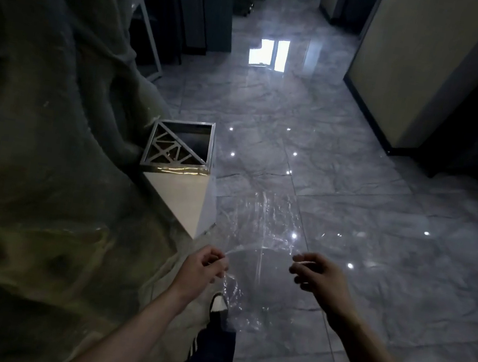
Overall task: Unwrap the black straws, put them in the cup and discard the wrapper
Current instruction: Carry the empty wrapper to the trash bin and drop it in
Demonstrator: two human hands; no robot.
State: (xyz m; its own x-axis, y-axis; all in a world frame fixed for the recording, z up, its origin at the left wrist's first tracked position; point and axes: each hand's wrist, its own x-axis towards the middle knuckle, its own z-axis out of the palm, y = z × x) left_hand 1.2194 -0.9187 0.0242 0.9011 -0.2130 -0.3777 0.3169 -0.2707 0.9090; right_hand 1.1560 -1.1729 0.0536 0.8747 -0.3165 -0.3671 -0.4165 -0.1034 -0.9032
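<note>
Head view: both hands' fingers (214,261) pinch wrapper (258,232).

wrapper (258,232): clear, glossy | floor (352,196): grey marble veining | bin (184,154): silver lattice top, cream sides

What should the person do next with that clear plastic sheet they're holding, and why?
Probably carry it forward and left to the bin and drop it in. The left hand and right hand each pinch an edge of the clear wrapper, stretched between them with no straws visible in it. The bin's open top stands just ahead, beside the rock-like wall.
</note>
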